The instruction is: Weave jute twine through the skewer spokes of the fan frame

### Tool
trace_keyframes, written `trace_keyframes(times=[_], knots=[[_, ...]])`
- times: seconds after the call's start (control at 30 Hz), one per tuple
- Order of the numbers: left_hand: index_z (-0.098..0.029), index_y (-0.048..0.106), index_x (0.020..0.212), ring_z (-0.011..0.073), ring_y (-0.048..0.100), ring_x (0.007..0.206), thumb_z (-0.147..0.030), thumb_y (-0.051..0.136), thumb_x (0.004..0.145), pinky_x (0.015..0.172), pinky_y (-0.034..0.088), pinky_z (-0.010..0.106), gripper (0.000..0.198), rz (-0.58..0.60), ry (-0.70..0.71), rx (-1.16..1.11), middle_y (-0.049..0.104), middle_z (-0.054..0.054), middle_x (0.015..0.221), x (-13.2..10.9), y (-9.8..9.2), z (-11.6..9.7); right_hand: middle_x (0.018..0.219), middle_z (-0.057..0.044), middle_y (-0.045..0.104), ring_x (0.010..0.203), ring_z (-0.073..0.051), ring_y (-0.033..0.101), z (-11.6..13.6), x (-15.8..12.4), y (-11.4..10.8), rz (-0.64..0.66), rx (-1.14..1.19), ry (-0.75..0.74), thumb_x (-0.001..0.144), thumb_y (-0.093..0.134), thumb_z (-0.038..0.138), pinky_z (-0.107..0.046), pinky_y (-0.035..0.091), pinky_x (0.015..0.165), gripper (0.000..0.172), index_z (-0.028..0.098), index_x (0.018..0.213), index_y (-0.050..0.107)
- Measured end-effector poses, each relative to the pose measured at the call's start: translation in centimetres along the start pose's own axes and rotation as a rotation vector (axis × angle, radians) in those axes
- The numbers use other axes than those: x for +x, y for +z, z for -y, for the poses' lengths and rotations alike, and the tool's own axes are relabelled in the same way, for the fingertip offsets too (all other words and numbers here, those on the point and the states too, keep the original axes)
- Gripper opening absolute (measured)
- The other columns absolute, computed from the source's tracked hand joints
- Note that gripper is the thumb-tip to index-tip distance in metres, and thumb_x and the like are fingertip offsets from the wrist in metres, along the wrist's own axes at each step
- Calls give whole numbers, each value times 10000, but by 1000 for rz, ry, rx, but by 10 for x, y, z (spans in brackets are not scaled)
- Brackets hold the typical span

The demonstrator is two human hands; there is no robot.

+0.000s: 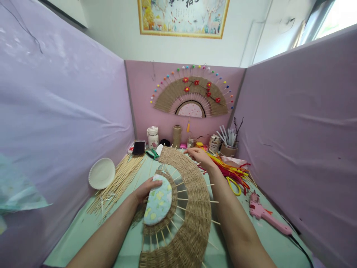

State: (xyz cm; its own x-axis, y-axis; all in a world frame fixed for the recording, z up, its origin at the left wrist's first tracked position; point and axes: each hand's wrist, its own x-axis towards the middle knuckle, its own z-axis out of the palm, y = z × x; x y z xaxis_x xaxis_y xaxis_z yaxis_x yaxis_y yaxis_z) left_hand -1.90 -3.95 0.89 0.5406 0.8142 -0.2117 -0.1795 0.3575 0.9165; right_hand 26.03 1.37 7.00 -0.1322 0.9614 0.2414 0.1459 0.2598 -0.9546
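A half-round fan of woven brown cord on thin wooden sticks (196, 193) is held upright on its side over the table. My left hand (145, 189) is closed on its inner half-disc of blue floral cloth (158, 201), thumb on the front and the other fingers hidden behind. At the fan's upper outer edge is my right hand (199, 155), its fingers bent together near the stick tips; whether they pinch a stick is too small to tell. Stick ends poke out past the woven band along the right side.
Loose sticks (122, 180) and a white dish (102, 173) lie left. Green-handled pliers (152, 154), a jar (153, 137) and twine (176, 136) stand behind. Pipe cleaners (231, 171) and a pink glue gun (267, 216) are right. A finished fan (173, 93) hangs on the back panel.
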Motion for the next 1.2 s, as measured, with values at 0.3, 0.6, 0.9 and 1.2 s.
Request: trace_keyframes(times=[0.3, 0.6, 0.9, 1.2], knots=[[-109, 645, 773, 204, 668, 543, -274, 805, 604, 514, 507, 264, 286, -52, 21, 0, 720, 106, 659, -8, 9, -1, 588, 38, 449, 500, -81, 336, 0, -6, -5, 103, 59, 61, 747, 574, 612, -219, 259, 475, 494, 155, 877, 705], [-113, 651, 798, 214, 679, 586, -293, 795, 618, 554, 524, 285, 292, -109, 23, 65, 727, 102, 687, -5, 7, 1, 631, 3, 546, 594, -130, 430, 9, -5, 1, -141, -284, -145, 763, 600, 472, -252, 315, 551, 319, 164, 740, 678], [-110, 653, 815, 216, 681, 586, -267, 761, 665, 572, 524, 296, 242, -125, 29, -41, 731, 105, 702, -6, 2, -3, 692, -13, 600, 589, -124, 454, 14, -9, 1, -113, -207, -182, 785, 555, 499, -251, 330, 558, 357, 170, 772, 692], [-102, 659, 781, 219, 668, 558, -259, 742, 671, 556, 515, 302, 209, -105, -1, -122, 723, 109, 661, -7, -4, 0, 663, 3, 545, 527, -78, 398, 9, -9, 2, -120, 249, -29, 685, 621, 663, -217, 284, 474, 516, 168, 812, 697]])
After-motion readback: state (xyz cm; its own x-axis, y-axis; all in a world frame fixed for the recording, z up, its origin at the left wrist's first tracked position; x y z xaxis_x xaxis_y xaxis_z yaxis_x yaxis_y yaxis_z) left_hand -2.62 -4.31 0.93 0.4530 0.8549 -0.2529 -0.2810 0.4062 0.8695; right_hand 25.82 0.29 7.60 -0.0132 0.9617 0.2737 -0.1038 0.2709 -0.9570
